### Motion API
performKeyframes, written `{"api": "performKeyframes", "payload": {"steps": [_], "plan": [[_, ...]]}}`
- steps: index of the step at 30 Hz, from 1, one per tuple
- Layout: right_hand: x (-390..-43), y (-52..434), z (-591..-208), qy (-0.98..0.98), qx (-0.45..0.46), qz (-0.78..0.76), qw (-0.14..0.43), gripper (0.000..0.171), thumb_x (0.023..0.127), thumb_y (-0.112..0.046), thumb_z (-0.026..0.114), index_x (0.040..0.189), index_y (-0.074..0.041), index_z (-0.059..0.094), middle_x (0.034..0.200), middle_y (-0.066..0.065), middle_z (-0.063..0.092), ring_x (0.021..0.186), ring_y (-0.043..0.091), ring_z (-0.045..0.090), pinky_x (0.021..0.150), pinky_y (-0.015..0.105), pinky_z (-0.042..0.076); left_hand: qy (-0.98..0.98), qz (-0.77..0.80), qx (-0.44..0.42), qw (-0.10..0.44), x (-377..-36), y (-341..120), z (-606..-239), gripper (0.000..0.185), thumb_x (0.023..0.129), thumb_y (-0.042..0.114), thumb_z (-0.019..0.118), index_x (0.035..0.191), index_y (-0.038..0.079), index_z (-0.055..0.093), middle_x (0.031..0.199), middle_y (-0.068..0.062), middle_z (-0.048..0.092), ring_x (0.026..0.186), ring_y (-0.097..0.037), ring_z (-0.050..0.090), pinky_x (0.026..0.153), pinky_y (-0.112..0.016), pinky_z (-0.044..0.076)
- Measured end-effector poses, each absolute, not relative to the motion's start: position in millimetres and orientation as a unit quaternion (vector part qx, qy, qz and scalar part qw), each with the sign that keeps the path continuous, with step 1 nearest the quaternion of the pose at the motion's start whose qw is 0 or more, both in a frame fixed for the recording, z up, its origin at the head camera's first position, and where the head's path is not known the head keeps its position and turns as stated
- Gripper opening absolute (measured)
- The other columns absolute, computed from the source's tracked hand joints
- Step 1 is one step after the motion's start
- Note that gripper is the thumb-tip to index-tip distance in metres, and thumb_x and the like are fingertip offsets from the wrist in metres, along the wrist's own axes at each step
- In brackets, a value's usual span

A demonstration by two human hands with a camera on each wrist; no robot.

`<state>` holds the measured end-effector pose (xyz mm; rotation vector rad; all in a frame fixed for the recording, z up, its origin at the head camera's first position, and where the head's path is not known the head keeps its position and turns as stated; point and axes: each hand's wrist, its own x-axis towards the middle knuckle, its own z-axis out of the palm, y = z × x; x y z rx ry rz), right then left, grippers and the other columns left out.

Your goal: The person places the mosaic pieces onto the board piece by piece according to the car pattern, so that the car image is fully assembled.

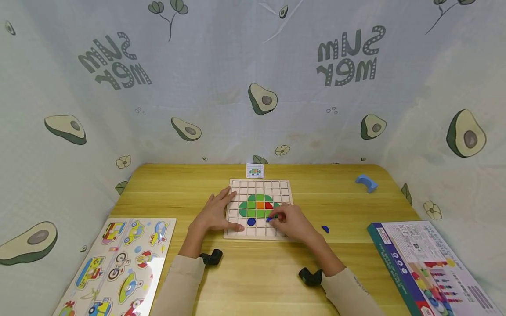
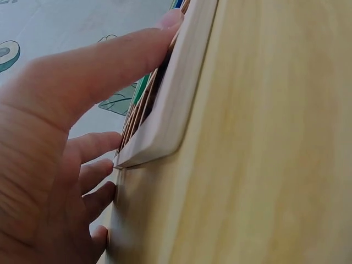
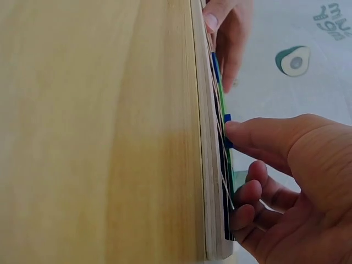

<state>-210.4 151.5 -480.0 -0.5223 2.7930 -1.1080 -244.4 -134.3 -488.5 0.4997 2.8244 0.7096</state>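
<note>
A wooden grid board [image 1: 280, 186] lies mid-table, bearing green pieces [image 1: 260, 213], an orange square [image 1: 260, 205] and a red piece [image 1: 269, 205]. Below the green shape sits a round blue shape [image 1: 251, 222]. My left hand [image 1: 215, 213] rests on the board's left side, fingers spread and thumb along its near-left part. Between thumb and fingers, my right hand [image 1: 294, 223] pinches a small blue piece [image 3: 227, 118] at the board, below the green pieces; its outline is mostly covered. To the right of the board is a blue half-circle piece [image 1: 325, 229] on the table.
Behind the board stands a small pattern card [image 1: 254, 170]. A blue arched block [image 1: 366, 183] lies at the back right, a printed box [image 1: 428, 263] at the front right. On the left is a vehicle picture board [image 1: 118, 263]. Patterned cloth [image 1: 221, 87] surrounds the table.
</note>
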Motion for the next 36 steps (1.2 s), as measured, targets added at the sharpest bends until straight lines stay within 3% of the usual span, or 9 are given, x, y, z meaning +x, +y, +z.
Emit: {"api": "performKeyframes", "payload": {"steps": [22, 36], "plan": [[-210.3, 154.4, -480.7, 0.914, -0.160, -0.368, 0.052, 0.005, 0.091, -0.016, 0.079, 0.096, -0.016, 0.079, 0.077, -0.001, 0.053, 0.072, 0.015, 0.049, 0.060, 0.023, 0.036, 0.949, 0.248, 0.167, 0.105, -244.5, -136.3, -487.6, 0.121, 0.067, 0.065, 0.086, 0.164, 0.018, 0.030, 0.175, -0.007, 0.014, 0.161, -0.031, 0.016, 0.132, -0.053, 0.005], [-201.1, 207.8, -468.2, 0.924, -0.116, -0.365, 0.023, 0.011, 0.094, -0.015, 0.074, 0.103, -0.010, 0.077, 0.085, 0.003, 0.054, 0.078, 0.017, 0.049, 0.065, 0.024, 0.040, 0.945, 0.263, 0.164, 0.105, -242.3, -134.3, -487.9, 0.120, 0.067, 0.063, 0.088, 0.164, 0.018, 0.032, 0.174, -0.005, 0.015, 0.161, -0.031, 0.015, 0.131, -0.054, 0.005]]}}
